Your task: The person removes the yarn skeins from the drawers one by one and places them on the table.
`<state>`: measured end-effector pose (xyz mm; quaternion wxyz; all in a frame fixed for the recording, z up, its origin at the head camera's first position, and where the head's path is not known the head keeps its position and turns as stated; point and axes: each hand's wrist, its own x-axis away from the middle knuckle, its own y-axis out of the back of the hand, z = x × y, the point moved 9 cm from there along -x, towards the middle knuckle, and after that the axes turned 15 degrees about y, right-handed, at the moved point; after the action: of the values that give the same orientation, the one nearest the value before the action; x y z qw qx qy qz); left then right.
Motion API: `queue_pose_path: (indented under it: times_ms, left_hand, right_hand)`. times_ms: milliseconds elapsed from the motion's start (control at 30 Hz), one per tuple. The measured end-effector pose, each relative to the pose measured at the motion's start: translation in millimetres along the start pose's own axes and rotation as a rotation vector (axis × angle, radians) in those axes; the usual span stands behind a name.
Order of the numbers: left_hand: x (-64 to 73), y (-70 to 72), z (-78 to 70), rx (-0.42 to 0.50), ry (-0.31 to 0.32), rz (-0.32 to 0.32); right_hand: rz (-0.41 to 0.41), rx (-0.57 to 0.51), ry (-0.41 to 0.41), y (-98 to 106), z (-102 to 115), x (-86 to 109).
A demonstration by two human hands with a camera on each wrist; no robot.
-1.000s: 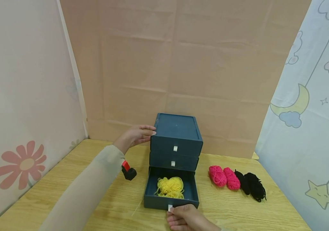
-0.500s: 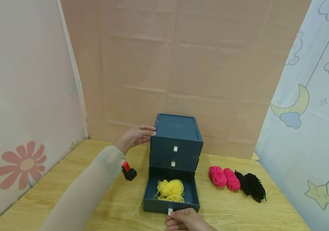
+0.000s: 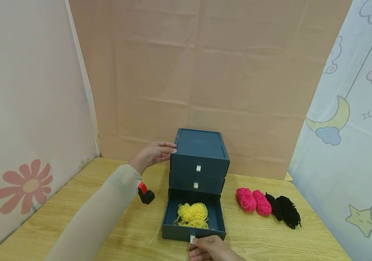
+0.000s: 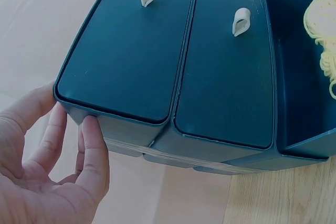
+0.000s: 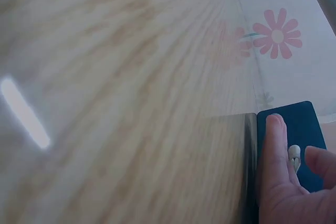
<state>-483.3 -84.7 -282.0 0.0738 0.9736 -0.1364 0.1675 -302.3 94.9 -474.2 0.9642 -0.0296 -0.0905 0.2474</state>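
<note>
A dark blue three-drawer storage unit [image 3: 200, 145] stands on the table with its bottom drawer [image 3: 216, 217] pulled out. Inside that drawer lies a bundle of yellow yarn [image 3: 193, 214]. My left hand [image 3: 154, 154] touches the unit's upper left side with loosely extended fingers; in the left wrist view the fingertips [image 4: 90, 124] rest along the top drawer's edge. At the front, my right hand [image 3: 213, 248] pinches the bottom drawer's white pull tab [image 3: 192, 239] between thumb and fingers. The upper two drawers are closed, each with a white tab.
Two pink yarn bundles [image 3: 254, 201] and two black yarn bundles [image 3: 283, 210] lie on the wooden table [image 3: 133, 235] right of the unit. A beige sheet [image 3: 199, 72] hangs behind. Patterned walls stand at both sides.
My right hand has drawn the bottom drawer slightly further toward me, then stopped; the last half second shows almost no motion. The left hand stays at the unit's side.
</note>
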Motion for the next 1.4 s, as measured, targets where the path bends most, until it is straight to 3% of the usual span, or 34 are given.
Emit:
queue_pose_path:
  times_ms: [200,333,500,633,867,1067,1400]
  left_hand:
    - [0.1,0.0,1.0,-0.003,0.002,0.002]
    - [-0.2,-0.2,0.5,-0.005,-0.003,0.006]
    - [-0.9,0.7,0.7,-0.002,0.003,0.002]
    - [-2.0,1.4,0.9,-0.003,0.007,-0.003]
    - [-2.8,1.1,0.1,-0.013,-0.003,0.000]
    - [-4.6,1.6,0.2,-0.012,0.002,-0.001]
    - [-4.1,1.5,0.4,-0.022,0.002,-0.003]
  right_hand:
    - [0.105,0.093,-0.026,-5.1,4.8,7.2]
    - [0.160,0.123,0.013,-10.4,20.4,11.7]
    - [0.189,0.031,0.107,-12.8,56.3,13.2]
    - [0.131,0.031,0.198,-0.4,91.2,8.4]
    - [-0.085,0.161,0.349,36.0,135.6,-8.4]
    - [-0.178,0.252,0.373,57.2,130.7,-28.6]
    - [-0.203,0.414,0.320,69.8,108.0,-50.7]
